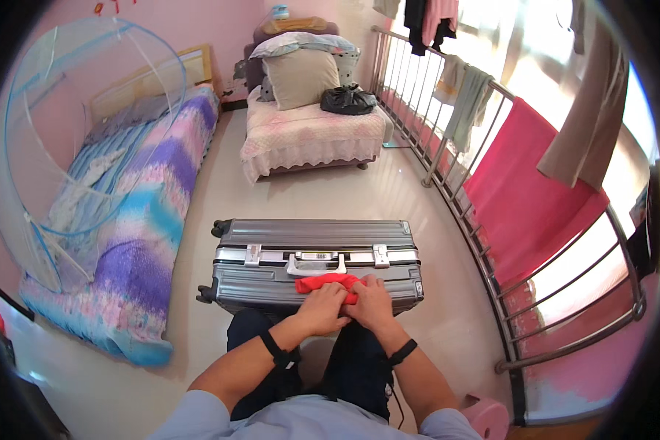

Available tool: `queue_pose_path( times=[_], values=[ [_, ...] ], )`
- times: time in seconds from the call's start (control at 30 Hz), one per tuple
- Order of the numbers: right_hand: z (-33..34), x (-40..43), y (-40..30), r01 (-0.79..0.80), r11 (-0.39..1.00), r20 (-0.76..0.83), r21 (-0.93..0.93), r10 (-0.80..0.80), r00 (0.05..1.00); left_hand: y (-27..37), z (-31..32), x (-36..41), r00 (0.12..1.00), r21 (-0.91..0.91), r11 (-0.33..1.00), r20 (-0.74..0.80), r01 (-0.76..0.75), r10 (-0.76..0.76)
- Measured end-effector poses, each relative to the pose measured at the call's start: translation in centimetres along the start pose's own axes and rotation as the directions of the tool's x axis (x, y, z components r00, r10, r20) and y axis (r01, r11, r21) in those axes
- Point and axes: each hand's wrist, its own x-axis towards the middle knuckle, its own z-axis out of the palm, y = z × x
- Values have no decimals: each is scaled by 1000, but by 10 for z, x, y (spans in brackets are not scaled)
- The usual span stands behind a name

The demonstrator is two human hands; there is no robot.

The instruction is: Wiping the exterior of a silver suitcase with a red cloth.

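A grey hard-shell suitcase [264, 285] with a silver metal frame lies shut on its long side before my knees. Its white carry handle [316, 268] and combination lock [317, 256] face up, between two silver latches. Bunched red cloth [314, 281] rests on the near half of the shell, just below the handle. My left hand [325, 309] presses on the cloth with its fingers bent. Close beside it, my right hand [372, 303] pinches the cloth's right end. The fingertips of both hands are partly hidden in the folds.
A bed [143, 258] with a mosquito net stands at the left. Ahead is an upholstered seat [308, 137] bearing pillows and a black plastic bag [348, 100]. Along the right runs a metal railing [465, 212] hung with clothes. A pink stool-like object [487, 415] is at lower right.
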Motion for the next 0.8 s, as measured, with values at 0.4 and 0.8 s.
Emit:
queue_pose_path(
  times=[0.4, 0.8],
  values=[
    [83, 56, -175, 338, 941, 191, 26, -337, 922, -118, -72, -142, 937, 10, 947, -146, 321, -316],
    [65, 45, -107, 247, 953, 137, 177, -272, 952, -78, -59, -88, 934, 33, 934, 11, 356, -357]
  ],
)
